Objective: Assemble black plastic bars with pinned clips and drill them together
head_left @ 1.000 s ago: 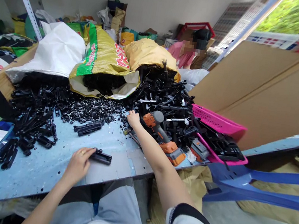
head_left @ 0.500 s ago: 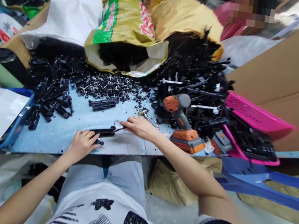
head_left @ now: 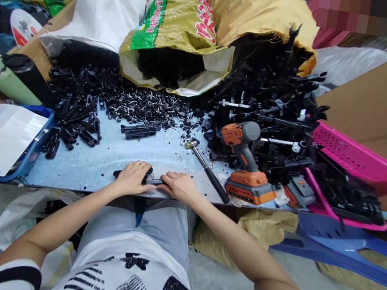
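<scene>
Both hands meet at the near edge of the light blue table (head_left: 110, 161). My left hand (head_left: 133, 178) is closed over a long black plastic part (head_left: 118, 173), which shows at its left end and between the hands. My right hand (head_left: 178, 185) has its fingers curled on the same part's right end, where a small metal piece shows. Just right of my right hand lies a hammer (head_left: 207, 169) with a black handle. An orange cordless drill (head_left: 246, 160) stands beyond it.
Heaps of black plastic parts (head_left: 266, 102) and small pins (head_left: 148, 106) spill from open sacks (head_left: 176, 20) at the back. A pink basket (head_left: 349, 160) sits at the right, a white box (head_left: 0, 134) in a blue tray at the left. Another person is at the top right.
My right hand came back from the far heap to the near edge and joined my left hand on the black part. The view tilted down and closer.
</scene>
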### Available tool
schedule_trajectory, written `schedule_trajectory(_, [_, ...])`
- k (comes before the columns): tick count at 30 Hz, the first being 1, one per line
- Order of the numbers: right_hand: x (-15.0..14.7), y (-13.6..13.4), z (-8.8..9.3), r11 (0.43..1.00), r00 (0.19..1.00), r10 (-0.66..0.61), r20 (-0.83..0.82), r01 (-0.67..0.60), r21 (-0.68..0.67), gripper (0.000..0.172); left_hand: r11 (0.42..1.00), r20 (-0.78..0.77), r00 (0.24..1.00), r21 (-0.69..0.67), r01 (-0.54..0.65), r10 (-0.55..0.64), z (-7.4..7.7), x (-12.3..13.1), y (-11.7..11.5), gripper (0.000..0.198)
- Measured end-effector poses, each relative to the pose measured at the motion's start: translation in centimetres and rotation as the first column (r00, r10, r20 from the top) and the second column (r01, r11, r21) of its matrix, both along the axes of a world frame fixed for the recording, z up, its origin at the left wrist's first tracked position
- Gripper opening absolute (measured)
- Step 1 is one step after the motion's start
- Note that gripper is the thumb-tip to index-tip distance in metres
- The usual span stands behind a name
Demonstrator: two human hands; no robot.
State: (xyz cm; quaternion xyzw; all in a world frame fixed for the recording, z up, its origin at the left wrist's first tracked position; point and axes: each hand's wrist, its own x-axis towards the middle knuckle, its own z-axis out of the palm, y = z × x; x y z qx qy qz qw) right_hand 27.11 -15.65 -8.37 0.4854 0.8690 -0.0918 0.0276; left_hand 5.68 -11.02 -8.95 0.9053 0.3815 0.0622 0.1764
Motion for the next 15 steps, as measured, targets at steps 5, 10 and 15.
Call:
schedule_trajectory(5, [-1.1,-0.9,1.5,0.986,0.999,-0.018,0.042,0.011,0.168,0.04,1.0,0.111,0.994,0.021,0.006,-0.009,-0.3,-0.8,0.3,0.061])
schedule_trajectory(10, [-1.8,-0.8,3.2,0.984,0.999,-0.016,0.05,0.007,0.176,0.036,0.999,0.158,0.986,0.03,0.042,-0.046,-0.9,-1.6,0.6,0.046])
schedule_trajectory(15, [-0.6,0.7,2.5,0.988,0.999,0.019,0.042,-0.025,0.151,0.032,0.998,0.096,0.994,-0.009,0.058,-0.057,-0.5,-0.8,0.9,0.045])
